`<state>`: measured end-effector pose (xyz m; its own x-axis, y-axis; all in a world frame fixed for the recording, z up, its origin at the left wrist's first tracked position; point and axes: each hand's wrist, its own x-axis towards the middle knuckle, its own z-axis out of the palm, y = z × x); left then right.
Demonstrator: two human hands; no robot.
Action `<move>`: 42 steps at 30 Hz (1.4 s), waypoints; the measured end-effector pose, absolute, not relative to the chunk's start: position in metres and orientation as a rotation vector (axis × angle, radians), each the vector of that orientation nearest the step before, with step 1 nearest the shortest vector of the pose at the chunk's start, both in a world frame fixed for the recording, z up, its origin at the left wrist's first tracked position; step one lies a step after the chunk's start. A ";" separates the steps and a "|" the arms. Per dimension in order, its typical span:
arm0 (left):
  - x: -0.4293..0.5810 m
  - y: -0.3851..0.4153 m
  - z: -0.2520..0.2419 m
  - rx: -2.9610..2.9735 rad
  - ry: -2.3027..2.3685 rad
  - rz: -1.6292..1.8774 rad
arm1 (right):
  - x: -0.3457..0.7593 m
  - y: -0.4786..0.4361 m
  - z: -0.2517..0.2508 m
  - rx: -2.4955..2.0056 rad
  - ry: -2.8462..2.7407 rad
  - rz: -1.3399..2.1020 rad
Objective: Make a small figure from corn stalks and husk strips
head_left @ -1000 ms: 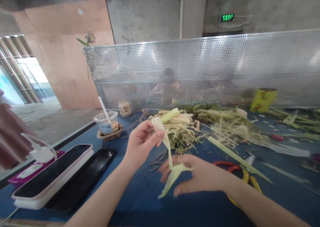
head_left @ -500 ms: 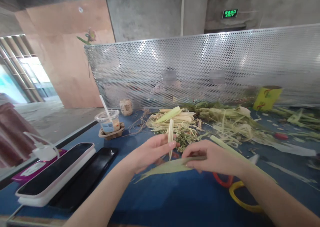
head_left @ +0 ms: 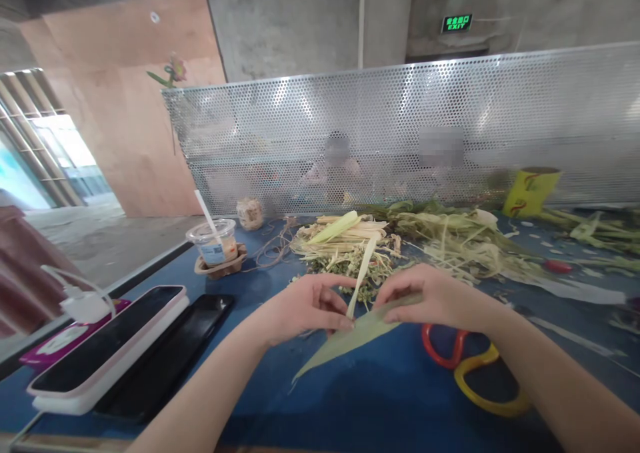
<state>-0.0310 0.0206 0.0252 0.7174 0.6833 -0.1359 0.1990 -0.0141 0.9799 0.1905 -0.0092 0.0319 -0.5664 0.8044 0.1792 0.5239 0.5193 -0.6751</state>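
The left hand [head_left: 303, 310] and right hand [head_left: 437, 300] were bare, with slim fingers [head_left: 336, 280], narrow wrists [head_left: 493, 323] and uncovered forearms [head_left: 215, 380].

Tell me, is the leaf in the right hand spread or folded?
Spread where visible: the pale leaf shows a broad face tapering to a tip; inside the right hand, I cannot tell.

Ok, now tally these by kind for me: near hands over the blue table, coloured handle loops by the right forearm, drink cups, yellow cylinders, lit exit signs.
Near hands: 2, the left hand and the right hand
Handle loops: 2, a red loop and a yellow loop
Drink cup: 1
Yellow cylinder: 1
Lit exit sign: 1
Total: 7
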 end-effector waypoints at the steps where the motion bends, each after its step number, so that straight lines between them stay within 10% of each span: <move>1: -0.031 0.021 0.024 1.585 0.730 0.447 | 0.191 -0.009 0.032 -1.080 -2.285 0.784; 25: -0.048 0.006 0.044 1.842 0.620 1.092 | 0.246 0.007 0.044 -1.368 -1.768 0.911; 42: -0.025 0.017 0.007 1.982 0.880 0.003 | 0.234 0.016 0.039 -1.296 -1.375 0.895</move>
<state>-0.0252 0.0167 0.0070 0.7424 0.5811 -0.3333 0.5785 -0.3053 0.7564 0.2343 0.0155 0.0395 0.0784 0.9817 0.1733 0.2384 0.1503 -0.9594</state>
